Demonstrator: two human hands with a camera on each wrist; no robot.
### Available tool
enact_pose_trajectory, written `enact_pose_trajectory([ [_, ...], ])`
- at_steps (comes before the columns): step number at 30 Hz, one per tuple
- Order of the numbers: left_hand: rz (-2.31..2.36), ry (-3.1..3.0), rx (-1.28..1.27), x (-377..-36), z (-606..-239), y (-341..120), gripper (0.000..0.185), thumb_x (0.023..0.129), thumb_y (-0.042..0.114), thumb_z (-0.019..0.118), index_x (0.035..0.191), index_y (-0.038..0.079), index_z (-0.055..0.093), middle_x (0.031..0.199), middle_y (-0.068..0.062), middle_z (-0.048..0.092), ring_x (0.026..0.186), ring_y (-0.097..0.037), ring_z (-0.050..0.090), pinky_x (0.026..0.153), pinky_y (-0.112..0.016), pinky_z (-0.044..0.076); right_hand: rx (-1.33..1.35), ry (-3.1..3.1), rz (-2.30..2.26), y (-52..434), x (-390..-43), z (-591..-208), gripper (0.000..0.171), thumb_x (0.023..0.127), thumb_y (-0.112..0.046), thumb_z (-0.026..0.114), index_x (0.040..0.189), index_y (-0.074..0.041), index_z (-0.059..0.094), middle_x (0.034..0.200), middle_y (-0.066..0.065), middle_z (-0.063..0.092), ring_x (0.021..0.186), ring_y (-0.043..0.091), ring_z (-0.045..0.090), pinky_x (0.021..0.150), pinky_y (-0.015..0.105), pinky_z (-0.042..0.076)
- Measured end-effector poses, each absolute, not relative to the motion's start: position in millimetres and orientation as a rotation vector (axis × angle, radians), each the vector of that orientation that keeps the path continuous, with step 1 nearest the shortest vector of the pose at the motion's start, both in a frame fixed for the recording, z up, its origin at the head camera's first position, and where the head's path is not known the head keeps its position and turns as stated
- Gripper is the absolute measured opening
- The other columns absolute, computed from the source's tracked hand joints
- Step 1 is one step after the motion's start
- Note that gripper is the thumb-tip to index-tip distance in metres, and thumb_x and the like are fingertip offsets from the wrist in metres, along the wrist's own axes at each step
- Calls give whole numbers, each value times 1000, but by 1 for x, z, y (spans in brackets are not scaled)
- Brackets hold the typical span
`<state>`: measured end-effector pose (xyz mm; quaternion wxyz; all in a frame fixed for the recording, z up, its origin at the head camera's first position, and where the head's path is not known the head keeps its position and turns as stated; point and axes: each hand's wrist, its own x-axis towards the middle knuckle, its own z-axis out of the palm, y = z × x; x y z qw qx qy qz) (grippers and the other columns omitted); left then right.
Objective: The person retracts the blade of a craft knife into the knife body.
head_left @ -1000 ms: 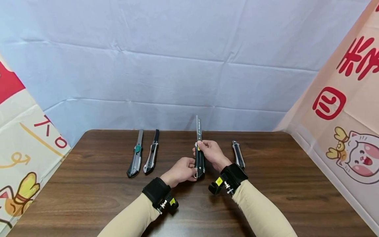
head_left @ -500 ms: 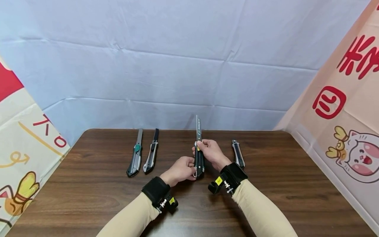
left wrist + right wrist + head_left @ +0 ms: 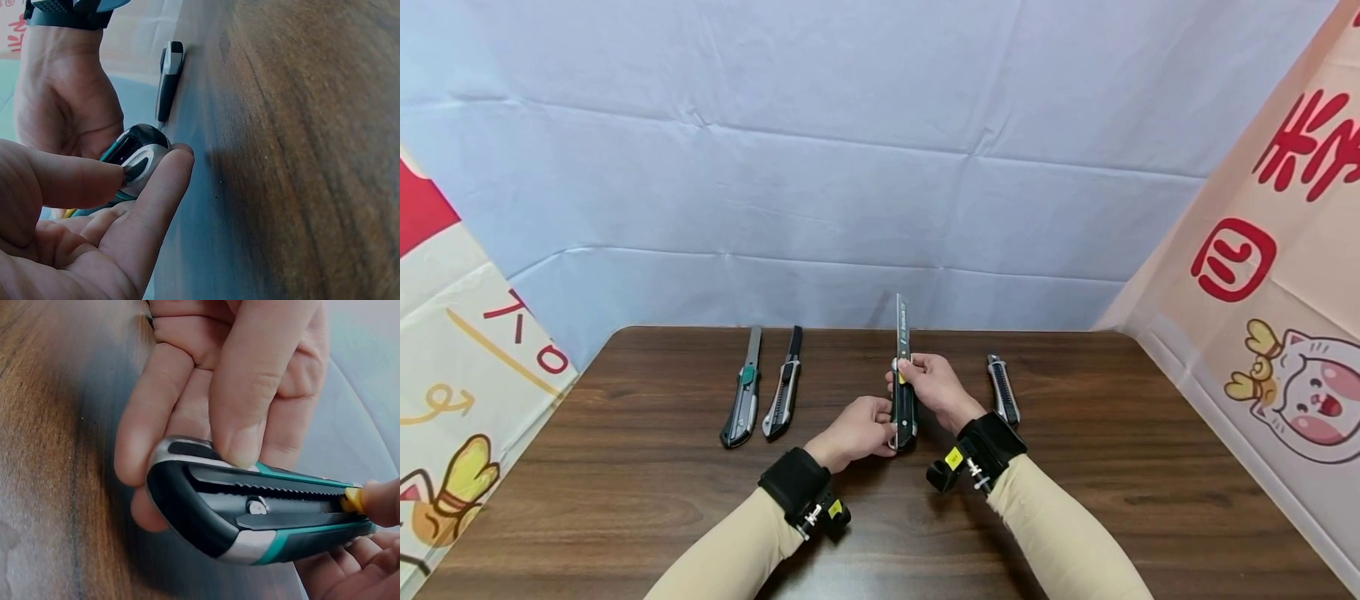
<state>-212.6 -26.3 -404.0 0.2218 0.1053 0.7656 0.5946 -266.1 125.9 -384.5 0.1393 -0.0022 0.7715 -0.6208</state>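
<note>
Holding a black utility knife [image 3: 904,408] with teal trim, yellow slider and long extended blade above mid-table: left hand [image 3: 859,433] pinching the butt, right hand [image 3: 931,385] gripping the body, thumb seemingly on the slider. Dark wooden table [image 3: 625,500]; pale blue backdrop [image 3: 820,167] behind.

We note red Chinese characters on the right-hand banner [image 3: 1262,250] — only the boxed character "回" reads plainly. The left-hand banner [image 3: 467,367] carries red strokes, cut off and unreadable. Print runs along the extended blade [image 3: 902,327] — too small for us to read.
</note>
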Motion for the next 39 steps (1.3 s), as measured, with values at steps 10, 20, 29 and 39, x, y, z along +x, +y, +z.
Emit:
enact_pose_trajectory([
  [10,1652,2106,285,-213,-405,-26,30,98,-3,46,126,-11,53,109,-19,69,91,-20,67,76,-32,61,-33,2231,-1790,126,-266,-385,33,105,-16,44,126,8,55,117,25,66,97,22,69,89,31,55],
  [20,1655,2108,280,-213,-404,-27,30,98,-4,45,126,-11,53,110,-20,68,93,-21,67,78,-34,61,-61,2216,-1796,126,-267,-385,33,104,-12,44,127,9,53,119,27,65,106,31,67,91,32,55],
  [29,1668,2083,295,-213,-404,-30,31,99,-3,44,128,-12,52,113,-21,68,96,-24,68,80,-36,61,-96,2218,-1773,126,-267,-386,33,104,-12,43,129,9,52,121,27,64,106,31,66,95,36,52],
  [39,1764,1923,284,-216,-410,-37,36,101,2,45,134,-11,48,123,-26,62,109,-30,66,91,-35,58,-112,2111,-1850,131,-268,-378,37,105,-16,41,137,4,47,129,23,60,116,32,62,101,40,51],
])
